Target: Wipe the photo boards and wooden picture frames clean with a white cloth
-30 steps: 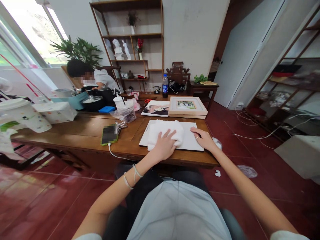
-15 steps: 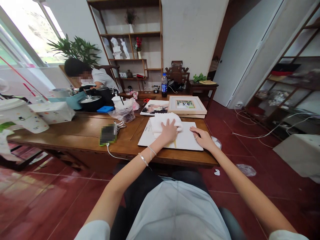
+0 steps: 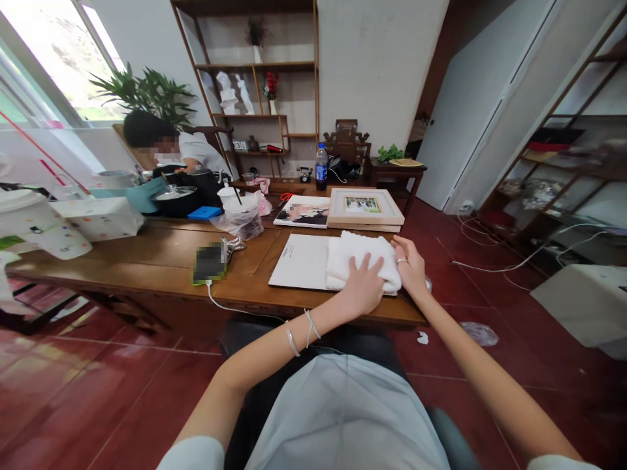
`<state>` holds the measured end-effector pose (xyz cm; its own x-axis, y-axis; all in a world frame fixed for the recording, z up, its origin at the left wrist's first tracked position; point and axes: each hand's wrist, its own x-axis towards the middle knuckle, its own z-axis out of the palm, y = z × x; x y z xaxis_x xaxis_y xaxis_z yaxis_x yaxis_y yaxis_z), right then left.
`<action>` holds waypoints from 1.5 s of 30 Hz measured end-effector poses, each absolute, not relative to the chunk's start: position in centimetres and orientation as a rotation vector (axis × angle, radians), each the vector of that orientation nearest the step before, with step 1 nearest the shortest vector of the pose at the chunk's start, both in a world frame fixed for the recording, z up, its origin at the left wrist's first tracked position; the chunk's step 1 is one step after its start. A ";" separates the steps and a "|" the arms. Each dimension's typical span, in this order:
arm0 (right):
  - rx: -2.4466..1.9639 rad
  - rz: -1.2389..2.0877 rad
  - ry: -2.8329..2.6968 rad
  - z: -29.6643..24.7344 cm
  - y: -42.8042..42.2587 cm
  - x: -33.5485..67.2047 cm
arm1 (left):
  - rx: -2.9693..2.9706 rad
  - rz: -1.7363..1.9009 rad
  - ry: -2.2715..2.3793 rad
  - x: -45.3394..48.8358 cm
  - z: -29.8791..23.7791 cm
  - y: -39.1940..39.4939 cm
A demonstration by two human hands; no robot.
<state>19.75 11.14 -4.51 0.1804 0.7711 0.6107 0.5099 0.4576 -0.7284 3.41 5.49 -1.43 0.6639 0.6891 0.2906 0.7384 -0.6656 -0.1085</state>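
A folded white towel (image 3: 343,253) lies over the right half of a flat white board or cover with small print (image 3: 298,261). On top of the towel rests my left hand (image 3: 363,287), its fingers spread and pressing down. My right hand (image 3: 412,266), with a ring on one finger, stands on its side at the towel's right edge. Its fingers are stretched and partly bent, and the towel hides where they meet the board. Just behind are a wooden picture frame (image 3: 386,203) and a photo book or print (image 3: 298,213).
A phone (image 3: 209,262) on a white cable lies left on the wooden table (image 3: 161,254). Behind it stand a bagged drink cup (image 3: 240,212), pots (image 3: 176,199) and a large paper cup (image 3: 44,225). A cola bottle (image 3: 321,170) stands farther back. A person (image 3: 171,143) sits far left.
My left hand has slid the towel right and nearer across the board. The right hand has lifted from lying flat and turned onto its side against the towel's edge.
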 end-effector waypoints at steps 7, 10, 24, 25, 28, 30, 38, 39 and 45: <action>-1.243 0.322 -1.513 -4.3 10.9 19.5 | -2.741 -0.295 -1.168 0.8 0.1 2.0; -1.240 0.341 -1.682 -4.6 11.1 19.5 | -2.707 -0.291 -1.360 -1.0 0.9 3.6; -0.935 -0.028 -2.614 -1.6 5.4 10.5 | -2.205 -0.756 -1.662 -10.5 0.2 9.5; -0.983 -0.030 -2.653 -1.8 5.3 9.6 | -2.174 -0.769 -1.660 -11.0 0.1 9.6; -1.117 -0.022 -2.691 -2.5 5.3 8.0 | -2.147 -0.808 -1.655 -12.3 -0.4 10.1; -1.139 -0.013 -2.694 -2.7 5.4 7.9 | -2.172 -0.850 -1.661 -13.0 -0.7 10.6; -1.108 -0.109 -2.684 -3.0 3.5 10.6 | -2.327 -1.239 -1.576 -15.3 -0.8 12.8; -1.104 -0.148 -2.673 -3.2 3.3 10.9 | -2.356 -1.267 -1.567 -15.4 -0.9 12.8; -1.010 -0.351 -2.615 -3.9 2.7 11.3 | -2.481 -1.256 -1.613 -15.3 -1.8 12.2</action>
